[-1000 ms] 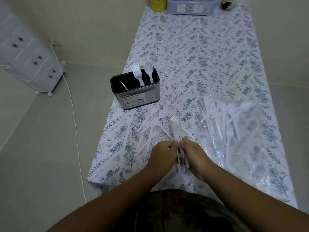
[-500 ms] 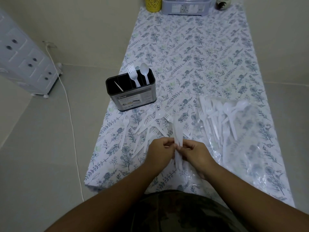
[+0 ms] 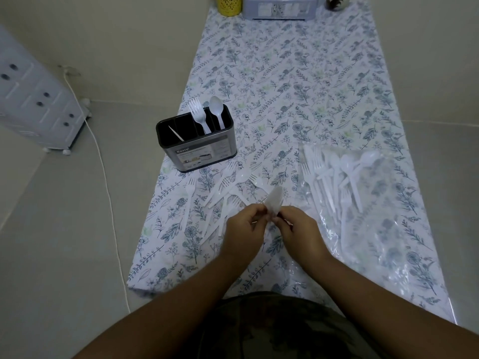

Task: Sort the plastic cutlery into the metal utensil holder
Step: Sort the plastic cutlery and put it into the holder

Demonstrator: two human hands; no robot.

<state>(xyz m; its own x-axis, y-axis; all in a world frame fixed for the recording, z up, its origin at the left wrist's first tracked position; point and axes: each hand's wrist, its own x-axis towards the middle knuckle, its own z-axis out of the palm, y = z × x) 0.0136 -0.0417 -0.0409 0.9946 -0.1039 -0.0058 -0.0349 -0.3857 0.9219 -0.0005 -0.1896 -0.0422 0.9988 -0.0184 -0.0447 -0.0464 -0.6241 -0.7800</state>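
My left hand and my right hand meet at the table's near middle, both pinching a small bunch of white plastic cutlery that blurs upward between them. The metal utensil holder stands to the far left of my hands. It has a fork and a spoon upright in its right compartments and a thin white piece in a left one. Loose white forks lie between the holder and my hands. More forks and spoons lie on a clear plastic bag to the right.
The floral tablecloth covers a long narrow table. At its far end stand a yellow cup, a grey box and a dark jar. A white drawer unit and a cord sit on the floor to the left.
Both hands have lifted the bunch of cutlery off the table and tilted it upright. The rest of the cutlery and the holder have not moved.
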